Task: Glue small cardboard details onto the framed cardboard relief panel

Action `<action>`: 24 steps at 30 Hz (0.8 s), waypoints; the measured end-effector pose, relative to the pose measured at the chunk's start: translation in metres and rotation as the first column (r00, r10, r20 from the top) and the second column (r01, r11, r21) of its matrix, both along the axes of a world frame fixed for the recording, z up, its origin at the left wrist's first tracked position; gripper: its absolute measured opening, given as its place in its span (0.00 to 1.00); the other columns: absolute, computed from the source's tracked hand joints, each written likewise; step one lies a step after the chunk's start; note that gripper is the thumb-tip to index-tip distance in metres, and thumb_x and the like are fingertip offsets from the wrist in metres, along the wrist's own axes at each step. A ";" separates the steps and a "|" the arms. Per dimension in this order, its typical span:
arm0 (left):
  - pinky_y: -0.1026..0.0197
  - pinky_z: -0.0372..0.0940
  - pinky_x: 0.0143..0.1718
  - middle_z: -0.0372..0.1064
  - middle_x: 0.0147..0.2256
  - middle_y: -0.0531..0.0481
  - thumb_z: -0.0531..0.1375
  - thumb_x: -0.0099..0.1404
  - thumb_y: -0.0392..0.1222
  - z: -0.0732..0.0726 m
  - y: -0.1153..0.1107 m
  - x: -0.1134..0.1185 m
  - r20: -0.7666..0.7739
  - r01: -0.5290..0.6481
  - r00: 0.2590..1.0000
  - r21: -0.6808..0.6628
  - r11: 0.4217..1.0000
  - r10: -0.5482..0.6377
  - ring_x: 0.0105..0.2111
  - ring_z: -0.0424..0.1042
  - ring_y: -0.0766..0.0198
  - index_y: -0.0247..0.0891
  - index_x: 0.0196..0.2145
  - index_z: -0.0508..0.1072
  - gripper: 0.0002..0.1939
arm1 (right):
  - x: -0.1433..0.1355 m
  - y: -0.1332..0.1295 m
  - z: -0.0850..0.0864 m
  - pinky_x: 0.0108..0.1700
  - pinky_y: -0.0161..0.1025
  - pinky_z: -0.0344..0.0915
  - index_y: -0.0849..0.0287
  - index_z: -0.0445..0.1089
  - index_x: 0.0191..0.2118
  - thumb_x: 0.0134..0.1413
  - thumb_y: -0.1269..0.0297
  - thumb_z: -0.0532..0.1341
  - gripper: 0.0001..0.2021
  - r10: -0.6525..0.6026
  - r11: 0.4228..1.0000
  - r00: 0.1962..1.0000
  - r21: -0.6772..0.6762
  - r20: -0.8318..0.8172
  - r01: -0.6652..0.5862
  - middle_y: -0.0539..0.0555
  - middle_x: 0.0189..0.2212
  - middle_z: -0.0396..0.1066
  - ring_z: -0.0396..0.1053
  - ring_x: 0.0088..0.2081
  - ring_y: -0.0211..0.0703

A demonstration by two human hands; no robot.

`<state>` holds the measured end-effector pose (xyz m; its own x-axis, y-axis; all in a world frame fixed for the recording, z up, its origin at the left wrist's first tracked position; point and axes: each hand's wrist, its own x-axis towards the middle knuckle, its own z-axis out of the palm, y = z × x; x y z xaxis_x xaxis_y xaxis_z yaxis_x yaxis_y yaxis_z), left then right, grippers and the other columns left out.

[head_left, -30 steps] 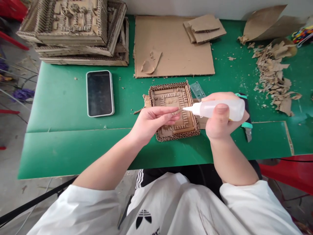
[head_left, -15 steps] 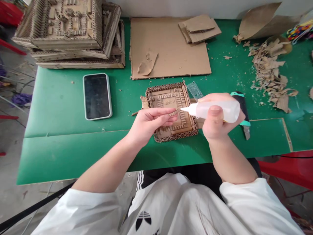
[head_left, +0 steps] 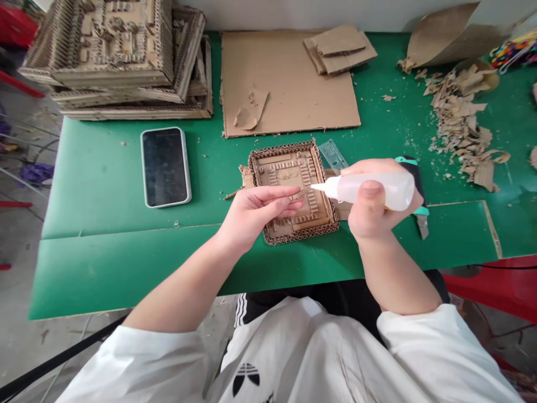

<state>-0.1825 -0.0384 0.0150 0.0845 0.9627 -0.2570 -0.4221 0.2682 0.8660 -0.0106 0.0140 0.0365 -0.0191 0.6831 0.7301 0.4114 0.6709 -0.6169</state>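
Between the thumb and fingers of my left hand [head_left: 262, 212] is a small cardboard strip [head_left: 298, 194], held over a cardboard frame [head_left: 300, 225] with corrugated edging and small raised pieces inside. My right hand [head_left: 377, 204] is wrapped round a translucent white squeeze bottle [head_left: 377, 189], tipped on its side. The bottle's pointed nozzle is close to the free end of the strip; whether they touch I cannot tell. My left fingers and the bottle hide part of the frame.
A phone [head_left: 165, 167] lies left. Stacked cardboard frames [head_left: 113, 75] stand back left, a cardboard sheet [head_left: 289, 84] behind. A clear ruler [head_left: 333, 155] and a utility knife [head_left: 420, 211] lie near my right hand, with cardboard scraps [head_left: 461, 123] beyond.
The strip in my left hand shows a little more at the fingertips, and the bottle in my right hand has shifted very slightly right. The view has moved slightly.
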 end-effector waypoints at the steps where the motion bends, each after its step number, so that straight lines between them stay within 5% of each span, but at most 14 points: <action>1: 0.65 0.75 0.38 0.79 0.31 0.50 0.65 0.57 0.36 0.000 0.000 0.000 0.002 0.003 1.000 -0.002 1.000 -0.003 0.35 0.78 0.63 0.39 0.36 0.79 0.07 | 0.001 0.001 0.000 0.28 0.43 0.70 0.53 0.68 0.26 0.58 0.46 0.53 0.19 -0.020 1.000 1.000 -0.015 0.015 0.021 0.51 0.23 0.72 0.72 0.27 0.42; 7: 0.64 0.75 0.39 0.79 0.32 0.50 0.65 0.57 0.36 -0.001 -0.001 -0.001 -0.003 -0.004 1.000 -0.010 1.000 0.004 0.36 0.78 0.62 0.40 0.36 0.79 0.08 | 0.000 0.012 -0.004 0.29 0.42 0.69 0.54 0.69 0.27 0.55 0.46 0.57 0.17 -0.065 0.998 0.990 -0.015 -0.122 0.064 0.51 0.24 0.71 0.72 0.28 0.41; 11: 0.63 0.75 0.40 0.79 0.33 0.49 0.65 0.57 0.37 -0.002 0.000 -0.001 -0.029 -0.026 0.999 -0.023 0.999 0.025 0.37 0.78 0.61 0.40 0.37 0.79 0.08 | 0.013 0.033 0.000 0.21 0.38 0.62 0.54 0.68 0.33 0.53 0.54 0.60 0.09 -0.171 0.979 0.917 -0.169 -0.360 0.116 0.49 0.29 0.69 0.68 0.22 0.36; 15: 0.67 0.74 0.38 0.79 0.32 0.50 0.65 0.57 0.36 -0.002 0.002 0.000 -0.029 -0.038 0.999 -0.039 0.999 0.037 0.36 0.78 0.63 0.40 0.36 0.79 0.08 | 0.049 0.059 0.000 0.35 0.39 0.69 0.51 0.61 0.37 0.51 0.59 0.57 0.07 -0.171 0.925 0.745 -0.365 -0.645 -0.104 0.51 0.38 0.72 0.73 0.37 0.39; 17: 0.68 0.74 0.38 0.79 0.32 0.50 0.65 0.57 0.36 -0.002 0.002 0.000 -0.031 -0.044 0.999 -0.031 0.999 0.043 0.36 0.78 0.64 0.40 0.36 0.79 0.07 | 0.066 0.069 -0.006 0.43 0.43 0.69 0.50 0.62 0.41 0.49 0.57 0.58 0.12 -0.168 0.831 0.767 -0.507 -0.619 -0.228 0.51 0.50 0.67 0.69 0.50 0.43; 20: 0.67 0.74 0.38 0.79 0.33 0.50 0.65 0.57 0.37 -0.003 0.002 0.000 -0.060 -0.062 0.996 -0.009 0.998 0.062 0.36 0.78 0.63 0.40 0.36 0.79 0.07 | 0.075 0.081 -0.022 0.46 0.48 0.69 0.50 0.64 0.42 0.43 0.59 0.63 0.17 -0.090 0.749 0.867 -0.608 -0.489 -0.265 0.52 0.50 0.69 0.67 0.53 0.47; 24: 0.62 0.74 0.40 0.78 0.36 0.47 0.65 0.57 0.40 -0.004 0.003 0.002 -0.156 -0.085 0.984 0.020 0.996 0.088 0.38 0.78 0.61 0.37 0.37 0.78 0.09 | 0.066 0.099 -0.043 0.49 0.50 0.69 0.52 0.64 0.38 0.36 0.66 0.67 0.19 -0.056 0.822 0.963 -0.560 -0.265 -0.106 0.51 0.42 0.74 0.72 0.47 0.47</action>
<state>-0.1809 -0.0352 0.0109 -0.0396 0.9680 -0.2480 -0.3020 0.2250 0.9264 0.0558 0.1130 -0.0067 0.0904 0.9764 0.1959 0.1712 0.1786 -0.9689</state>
